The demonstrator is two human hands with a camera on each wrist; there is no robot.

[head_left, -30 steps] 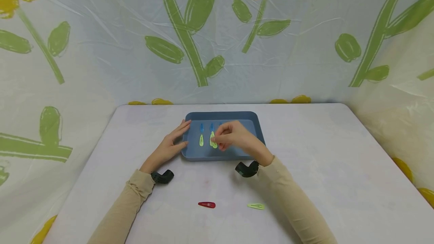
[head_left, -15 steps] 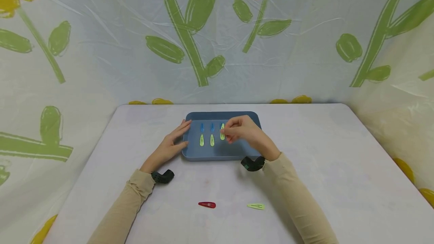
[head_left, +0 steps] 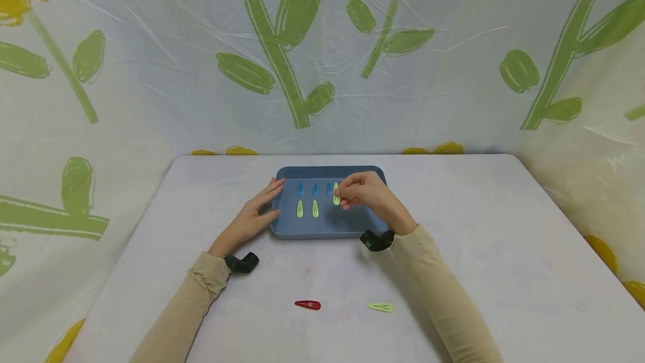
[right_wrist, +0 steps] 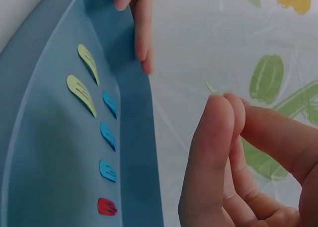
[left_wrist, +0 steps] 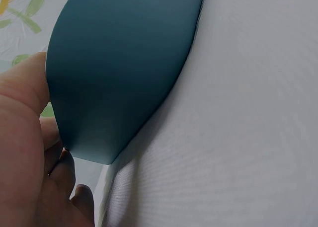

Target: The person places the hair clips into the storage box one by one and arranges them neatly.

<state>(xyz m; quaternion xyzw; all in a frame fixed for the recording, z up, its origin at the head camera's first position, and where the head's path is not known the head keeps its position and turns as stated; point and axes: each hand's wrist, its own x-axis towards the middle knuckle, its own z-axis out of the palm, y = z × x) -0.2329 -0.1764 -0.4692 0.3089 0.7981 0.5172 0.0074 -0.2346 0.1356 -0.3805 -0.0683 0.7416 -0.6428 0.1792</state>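
My right hand (head_left: pixel 370 192) pinches a yellow-green snap hair clip (head_left: pixel 336 194) between thumb and fingertips, held over the blue tray (head_left: pixel 347 229). In the right wrist view only the clip's thin tip (right_wrist: pixel 210 88) shows past the fingertips. My left hand (head_left: pixel 252 214) rests on the tray's left end with its fingers fairly straight at the rim. Inside the tray, three blue clips (right_wrist: pixel 108 137) stand in a row, with a red clip (right_wrist: pixel 107 207) at the end of it. Two yellow-green clips (head_left: pixel 299 208) lie in front of the leftmost blue ones.
Nearer on the white table (head_left: pixel 242 318) lie a red hair clip (head_left: pixel 308 305) and another yellow-green clip (head_left: pixel 380 307). A flower-printed cloth (head_left: pixel 191 43) hangs behind and beside the table. Dark devices (head_left: pixel 242 263) are worn on both wrists.
My right hand has let go of a yellow-green clip in the second place, then moved right with another one in its fingertips. My left hand stays at the tray's edge.
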